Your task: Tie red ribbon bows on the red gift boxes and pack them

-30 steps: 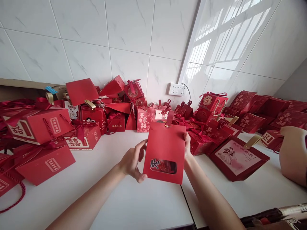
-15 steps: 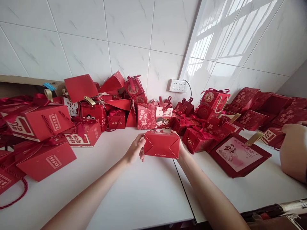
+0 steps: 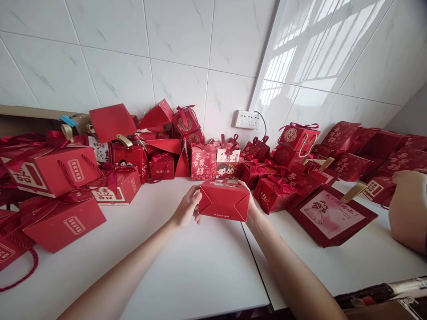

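Observation:
Between my two hands is a red paper gift box [image 3: 224, 202], its folded bottom turned toward me with small print along the lower edge. My left hand [image 3: 187, 206] grips its left side, thumb on the near edge and fingers curled behind. On the other side, my right hand [image 3: 251, 202] holds the right edge, most of its fingers hidden behind the box. Just beyond stand a patterned red gift box [image 3: 203, 163] and a white-fronted box with two cartoon figures [image 3: 228, 164].
Stacked red boxes [image 3: 63, 222] crowd the left, others line the tiled wall. A dark red bag with a couple's picture [image 3: 328, 215] lies at right, near another person's arm [image 3: 409, 213]. A power strip [image 3: 247, 119] is on the wall. A seam divides the white table [image 3: 187, 266].
The box in my hands has tipped slightly, so a little more of its printed upper face shows. Both hands keep their places.

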The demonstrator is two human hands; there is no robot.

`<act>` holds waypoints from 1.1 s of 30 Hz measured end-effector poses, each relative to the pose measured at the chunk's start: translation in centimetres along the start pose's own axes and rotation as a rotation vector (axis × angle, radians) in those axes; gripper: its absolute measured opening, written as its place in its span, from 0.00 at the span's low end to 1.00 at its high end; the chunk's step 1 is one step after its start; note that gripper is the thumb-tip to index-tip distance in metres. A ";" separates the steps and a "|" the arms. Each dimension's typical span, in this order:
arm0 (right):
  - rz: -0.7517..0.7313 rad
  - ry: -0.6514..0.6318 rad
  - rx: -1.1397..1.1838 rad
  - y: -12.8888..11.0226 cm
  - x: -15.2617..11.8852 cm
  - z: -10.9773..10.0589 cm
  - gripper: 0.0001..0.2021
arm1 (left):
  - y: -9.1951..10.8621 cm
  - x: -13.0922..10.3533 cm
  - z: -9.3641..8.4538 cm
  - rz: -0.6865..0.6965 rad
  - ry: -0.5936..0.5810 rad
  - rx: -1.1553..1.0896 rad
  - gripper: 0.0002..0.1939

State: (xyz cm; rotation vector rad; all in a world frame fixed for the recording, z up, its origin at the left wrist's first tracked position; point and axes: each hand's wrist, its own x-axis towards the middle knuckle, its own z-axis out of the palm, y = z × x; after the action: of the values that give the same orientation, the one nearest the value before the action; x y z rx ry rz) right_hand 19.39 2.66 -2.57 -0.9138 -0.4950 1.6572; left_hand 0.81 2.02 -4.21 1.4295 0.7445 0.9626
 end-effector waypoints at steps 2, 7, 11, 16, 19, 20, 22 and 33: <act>0.032 0.074 0.051 0.0 -0.4 0.5 0.17 | -0.2 0.0 -0.1 0.008 -0.005 -0.007 0.40; -0.092 0.035 0.036 0.3 -0.9 1.1 0.15 | -0.9 0.0 -0.2 0.016 -0.098 -0.037 0.43; -0.461 -0.002 -0.106 0.3 -1.1 0.9 0.16 | -1.2 -0.4 -0.1 0.180 -0.047 0.143 0.41; -0.584 -0.055 -0.248 0.2 -1.6 0.4 0.19 | -1.4 -0.9 -0.5 0.440 -0.069 0.515 0.46; -0.551 -0.108 -0.227 0.5 -1.8 0.1 0.20 | -1.6 -0.8 -0.8 0.553 -0.037 0.568 0.45; -0.553 -0.117 -0.229 0.6 -1.8 0.1 0.20 | -1.7 -0.7 -0.9 0.574 -0.030 0.579 0.45; -0.573 -0.134 -0.254 0.8 -1.7 0.0 0.20 | -2.0 -0.6 -1.0 0.593 -0.023 0.587 0.45; -0.826 0.109 -0.646 2.7 -6.9 0.4 0.11 | -1.7 -0.5 -2.1 0.585 0.000 0.588 0.39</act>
State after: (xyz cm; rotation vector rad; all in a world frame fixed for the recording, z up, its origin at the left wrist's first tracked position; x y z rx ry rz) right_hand 17.93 -4.61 -2.12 -1.0459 -1.1845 0.6862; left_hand -1.15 2.68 -6.03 2.2410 0.6445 1.2403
